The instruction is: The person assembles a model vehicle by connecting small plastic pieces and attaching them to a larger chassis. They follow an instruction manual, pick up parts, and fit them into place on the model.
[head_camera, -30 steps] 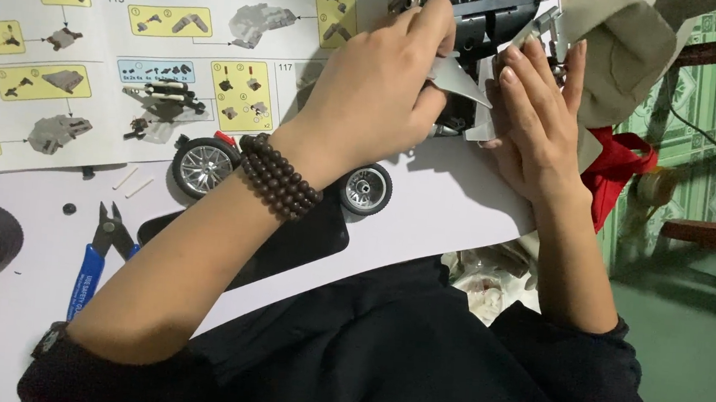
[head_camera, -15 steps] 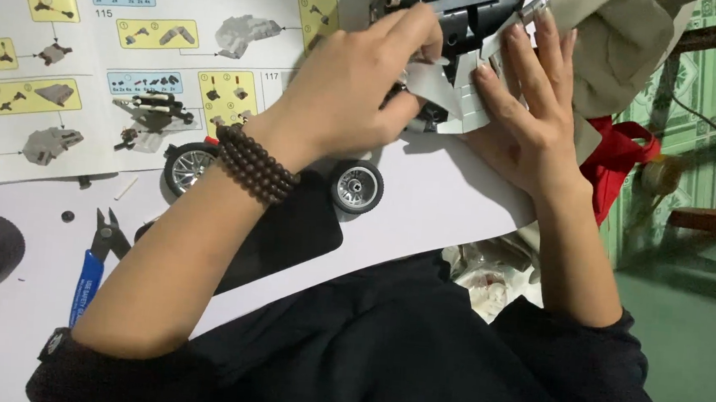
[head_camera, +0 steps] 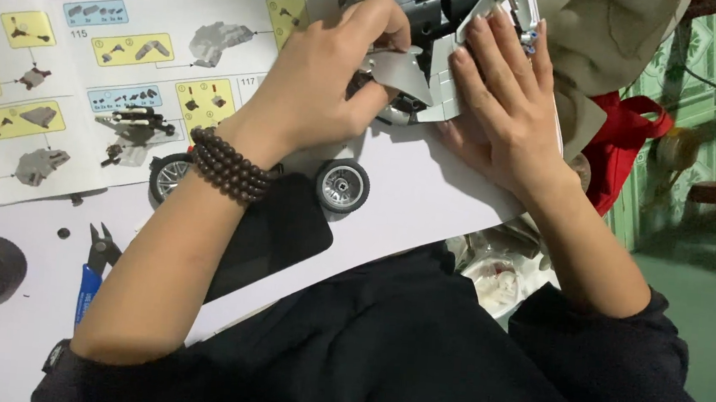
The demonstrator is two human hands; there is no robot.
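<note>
We pinch grey panel [head_camera: 401, 71] in left hand [head_camera: 320, 89]; right hand [head_camera: 499, 102] flat, fingers spread, braces model car [head_camera: 438, 13] beside pinch; we press evenly, keeping studs aligned.

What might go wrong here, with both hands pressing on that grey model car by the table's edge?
1. The left hand and right hand squeeze the grey model car; a panel might pop off.
2. The loose wheel lies near the forearm and could get knocked away.
3. The blue-handled pliers lie beside the left elbow and might be pushed off.
</note>
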